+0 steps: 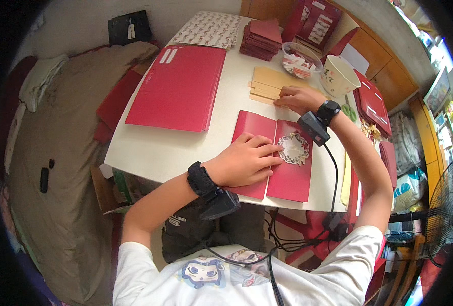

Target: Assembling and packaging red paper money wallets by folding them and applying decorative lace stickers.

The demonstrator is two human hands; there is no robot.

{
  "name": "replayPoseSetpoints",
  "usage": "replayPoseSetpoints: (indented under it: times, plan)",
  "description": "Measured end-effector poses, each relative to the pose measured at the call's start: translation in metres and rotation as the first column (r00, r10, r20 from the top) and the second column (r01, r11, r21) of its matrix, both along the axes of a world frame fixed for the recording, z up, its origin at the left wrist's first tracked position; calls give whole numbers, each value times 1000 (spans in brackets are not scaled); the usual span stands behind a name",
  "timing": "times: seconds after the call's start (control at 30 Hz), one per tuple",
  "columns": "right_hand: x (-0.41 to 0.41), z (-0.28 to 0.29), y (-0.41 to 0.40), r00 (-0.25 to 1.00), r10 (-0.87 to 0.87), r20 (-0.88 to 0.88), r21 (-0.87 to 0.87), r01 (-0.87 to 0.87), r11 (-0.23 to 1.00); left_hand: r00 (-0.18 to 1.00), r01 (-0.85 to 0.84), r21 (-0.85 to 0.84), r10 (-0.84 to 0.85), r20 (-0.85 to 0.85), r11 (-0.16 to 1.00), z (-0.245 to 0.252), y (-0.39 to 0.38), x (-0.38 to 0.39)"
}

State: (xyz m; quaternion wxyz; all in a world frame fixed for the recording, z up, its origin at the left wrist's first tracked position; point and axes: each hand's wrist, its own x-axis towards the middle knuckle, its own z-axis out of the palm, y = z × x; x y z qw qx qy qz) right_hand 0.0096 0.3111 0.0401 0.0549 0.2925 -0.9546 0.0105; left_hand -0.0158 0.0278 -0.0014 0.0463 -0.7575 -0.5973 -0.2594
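A red folded paper card (pixel 289 183) lies near the table's front edge, its two panels divided by a pale gap. My left hand (pixel 247 158) rests flat across the card, fingers slightly apart. Beside its fingertips, a round white wreath-shaped cutout (pixel 294 148) sits on the right panel. Farther back, my right hand (pixel 297 98) has its fingertips bent down at the lower edge of a tan sheet (pixel 266 82) with strips on it. Whether those fingers pinch anything is hidden.
Large red sheets (pixel 177 88) lie left, with a patterned sheet (pixel 207 28) behind. A stack of dark red cards (pixel 261 38), a clear plastic bowl of paper pieces (pixel 301 61), a paper cup (pixel 339 76) and green-handled scissors (pixel 348 111) surround my right hand. A cable (pixel 335 179) hangs from my right wrist device.
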Motion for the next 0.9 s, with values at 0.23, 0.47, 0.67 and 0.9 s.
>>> replayPoseSetpoints:
  times: [0.23,0.47,0.67,0.9]
  plan:
    - [-7,-6,5,997,-68,32,-21,69,997,1000,6,-4,-6,2,1000,0,1,-1]
    - [-8,-8,5,993,-108,47,49,106,993,1000,9,-3,-9,-12,1000,-2,2,-1]
    - [-6,-6,-1,989,-141,42,83,137,987,1000,6,-14,-6,-17,1000,-1,0,-1]
    - [9,-8,-6,959,-267,-98,-77,260,963,1000,14,-20,-14,-4,1000,0,2,0]
